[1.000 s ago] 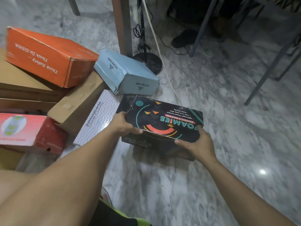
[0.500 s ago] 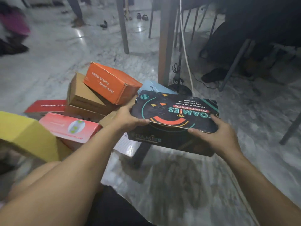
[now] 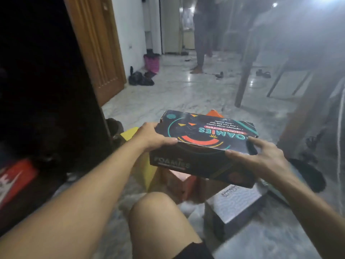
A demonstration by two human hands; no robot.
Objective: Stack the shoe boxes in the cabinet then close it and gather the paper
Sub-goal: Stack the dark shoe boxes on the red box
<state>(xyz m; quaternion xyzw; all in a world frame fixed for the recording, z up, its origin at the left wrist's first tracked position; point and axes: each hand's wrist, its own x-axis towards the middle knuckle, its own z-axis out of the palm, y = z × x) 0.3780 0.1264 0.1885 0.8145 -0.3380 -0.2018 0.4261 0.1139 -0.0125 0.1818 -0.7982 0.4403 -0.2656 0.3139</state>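
The person is holding a black shoe box (image 3: 203, 144) w/ both hands, lifted in the air above the floor (image 3: 186, 94), not resting on anything. The left hand (image 3: 152, 137) is gripping the box at its left end, thumb lying on the lid, fingers under. The right hand (image 3: 261, 156) is holding the right near corner, thumb on the lid edge and fingers spread along the side.

The cabinet (image 3: 37, 90) is standing open at the left, very dark inside, so I cannot tell how many boxes are already stacked there; a red box (image 3: 16, 180) is showing low at its front edge, maybe inside, maybe just before it. The wooden door (image 3: 100, 53) is standing open behind.

Under the held box, more boxes are waiting on the floor: a yellow box (image 3: 138, 165), an orange one (image 3: 214, 113) only peeking behind the lid, and a white patterned box (image 3: 235, 202) near the knee.

So I judge the task is approx. in its first part: this box is going toward the cabinet, several are left, then closing the door. No paper is showing.
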